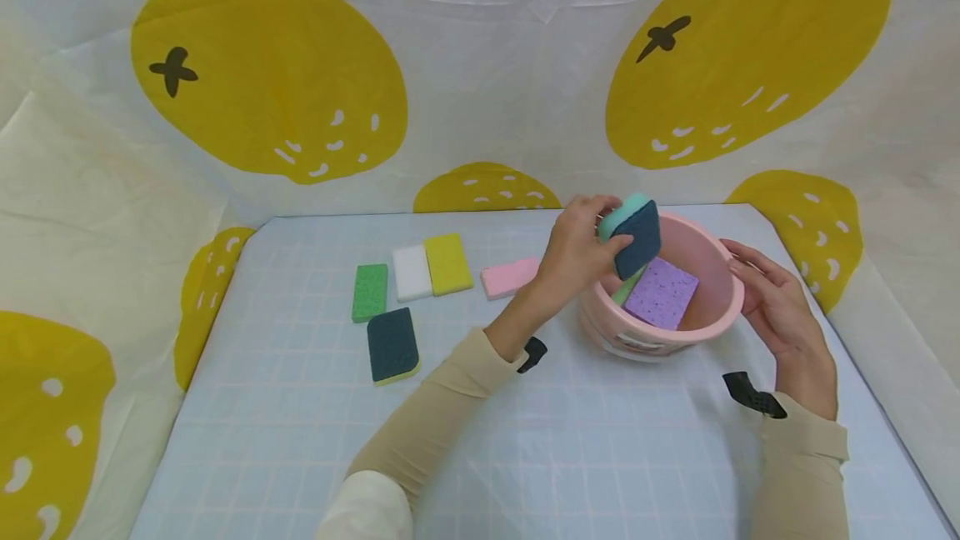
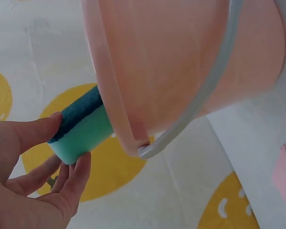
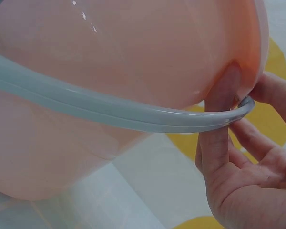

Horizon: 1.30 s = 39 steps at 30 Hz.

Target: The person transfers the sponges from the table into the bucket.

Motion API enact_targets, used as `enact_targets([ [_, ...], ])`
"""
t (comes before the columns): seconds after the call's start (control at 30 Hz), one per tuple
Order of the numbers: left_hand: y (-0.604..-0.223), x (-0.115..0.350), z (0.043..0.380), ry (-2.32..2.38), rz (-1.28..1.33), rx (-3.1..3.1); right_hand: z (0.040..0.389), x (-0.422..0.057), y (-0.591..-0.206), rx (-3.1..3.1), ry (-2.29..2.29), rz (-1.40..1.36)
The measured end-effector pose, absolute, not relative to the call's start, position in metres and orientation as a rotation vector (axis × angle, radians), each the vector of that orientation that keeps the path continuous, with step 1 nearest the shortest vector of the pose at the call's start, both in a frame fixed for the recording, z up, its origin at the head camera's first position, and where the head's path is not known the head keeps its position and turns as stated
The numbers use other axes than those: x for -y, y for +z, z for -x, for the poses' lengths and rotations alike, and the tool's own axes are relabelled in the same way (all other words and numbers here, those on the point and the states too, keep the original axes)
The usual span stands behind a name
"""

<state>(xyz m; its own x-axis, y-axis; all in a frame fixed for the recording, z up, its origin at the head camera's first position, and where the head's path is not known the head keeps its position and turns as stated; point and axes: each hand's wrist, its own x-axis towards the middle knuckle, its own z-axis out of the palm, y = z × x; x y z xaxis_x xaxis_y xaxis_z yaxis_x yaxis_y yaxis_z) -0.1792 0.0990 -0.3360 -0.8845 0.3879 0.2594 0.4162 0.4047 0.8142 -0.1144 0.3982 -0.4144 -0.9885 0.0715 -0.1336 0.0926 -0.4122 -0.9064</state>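
Observation:
In the head view my left hand (image 1: pixel 573 252) pinches a teal sponge with a dark scouring side (image 1: pixel 637 242) at the left part of the bucket's opening. The left wrist view shows the thumb on the dark side and fingertips under the teal foam, part of the sponge hidden past the rim. My right hand (image 1: pixel 780 307) holds the pink bucket (image 1: pixel 693 242) at its right rim, the thumb against the outer wall near the handle (image 3: pixel 133 114). Inside the bucket lie a speckled purple sponge (image 1: pixel 662 294) and a partly covered light green one (image 1: pixel 628 286).
Left of the bucket, a pink sponge (image 1: pixel 510 277), a yellow sponge (image 1: pixel 448 263), a white sponge (image 1: pixel 412 272), a green sponge (image 1: pixel 370 292) and a dark-topped yellow sponge (image 1: pixel 393 345) lie on the checked table (image 1: pixel 262 407). Fruit-printed cloth (image 1: pixel 495 90) stands behind.

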Motion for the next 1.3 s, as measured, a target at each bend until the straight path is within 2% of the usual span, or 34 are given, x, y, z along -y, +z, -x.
enact_targets([
  [0.4,-0.350,-0.112,0.173,-0.874,0.950,2.699,0.115,-0.397,-0.415,-1.677,-2.628,-0.208],
  [0.87,-0.365,-0.147,0.166,-0.106,0.978,2.744,0.114,-0.398,-0.415,-1.664,-2.652,-0.184],
  [1.17,-0.364,-0.149,0.162,0.045,1.004,2.782,0.114,-0.397,-0.416,-1.653,-2.654,-0.189],
  [1.3,-0.366,-0.145,0.165,-0.043,1.043,2.795,0.115,-0.396,-0.415,-1.645,-2.650,-0.193],
])
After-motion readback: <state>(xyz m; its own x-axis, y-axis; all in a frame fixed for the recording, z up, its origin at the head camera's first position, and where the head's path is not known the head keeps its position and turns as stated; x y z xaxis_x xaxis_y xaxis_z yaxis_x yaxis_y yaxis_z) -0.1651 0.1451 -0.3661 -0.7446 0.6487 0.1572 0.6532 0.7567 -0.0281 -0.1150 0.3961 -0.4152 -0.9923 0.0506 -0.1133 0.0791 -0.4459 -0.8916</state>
